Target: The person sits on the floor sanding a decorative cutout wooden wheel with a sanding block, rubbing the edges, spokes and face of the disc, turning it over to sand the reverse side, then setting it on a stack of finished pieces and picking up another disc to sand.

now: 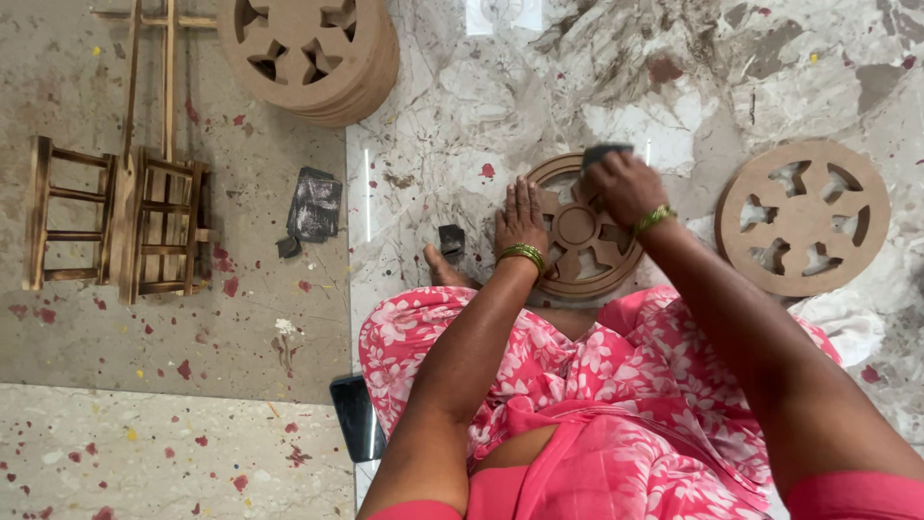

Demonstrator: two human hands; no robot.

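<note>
Sanding looks mid-way. Far left, one small slatted wooden rack [115, 217]; beyond it, one stack of round cut-out fibreboard discs [308, 53]. Two dark sandpaper scraps [315, 204] lie near. At centre the left hand [521, 220] presses flat on one round carved disc [580, 227]; the right hand [626, 185] grips a dark sanding block [604, 152] (rim work, apparently). One matching disc [804, 218] lies right.

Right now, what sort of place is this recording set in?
Probably a home craft workspace on the floor: a stack of round cut-out wooden discs on the speckled stone floor, small ladder-like wooden frames, and dark sandpaper scraps.
</note>
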